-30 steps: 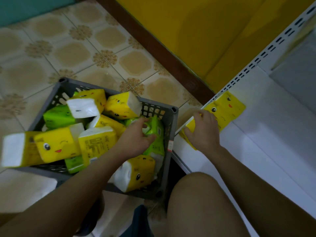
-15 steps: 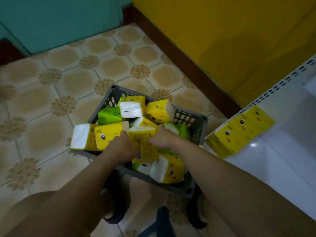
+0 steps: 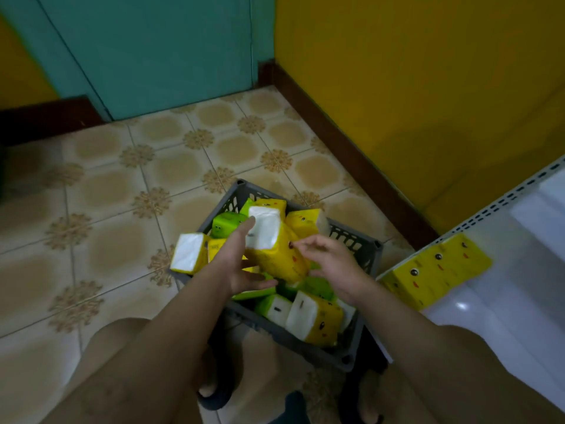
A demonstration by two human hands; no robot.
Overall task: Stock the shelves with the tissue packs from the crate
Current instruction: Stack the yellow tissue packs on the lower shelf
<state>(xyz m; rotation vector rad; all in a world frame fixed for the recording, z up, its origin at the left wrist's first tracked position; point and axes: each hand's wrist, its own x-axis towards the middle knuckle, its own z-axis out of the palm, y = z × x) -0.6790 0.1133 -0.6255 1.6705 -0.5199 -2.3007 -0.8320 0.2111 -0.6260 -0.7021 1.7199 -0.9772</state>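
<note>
Crouched low, bare knees at the bottom edge, a dark sandal (image 3: pixel 214 396) on the tile just under the grey crate (image 3: pixel 351 358), which sits on the floor against the foot of the white shelf (image 3: pixel 495 325). The crate is heaped with tissue packs, yellow and green mixed, lying every which way; a white-ended one (image 3: pixel 308 316) leans at the near rim and another (image 3: pixel 188 252) hangs out over the left wall. Above the heap the left hand (image 3: pixel 241 264) has a yellow pack (image 3: pixel 275 249) lifted clear, tilted with its white end up: fingers laid long up its left side, thumb tucked beneath, so it is pinched rather than wrapped. The right hand (image 3: pixel 333 270) is close on the pack's other side with fingers loosely bent. I cannot tell whether it has hold or only nears the pack. Judging by look, these are light, soft film-wrapped blocks that dent under pressure and may slide on slick plastic, so best taken across the broad faces, not by a corner. A row of yellow packs (image 3: pixel 437 270) already lies on the shelf's left end, well apart from the hands; most stock remains in the crate. Markings: cartoon eyes and mouths on the wrappers, a face on a green pack (image 3: pixel 226 223) — small dark print on one yellow side, too blurred to read; no brand legible. Beyond: patterned floor tiles (image 3: pixel 171 166), teal door (image 3: pixel 159 50), yellow wall (image 3: pixel 412 71).
</note>
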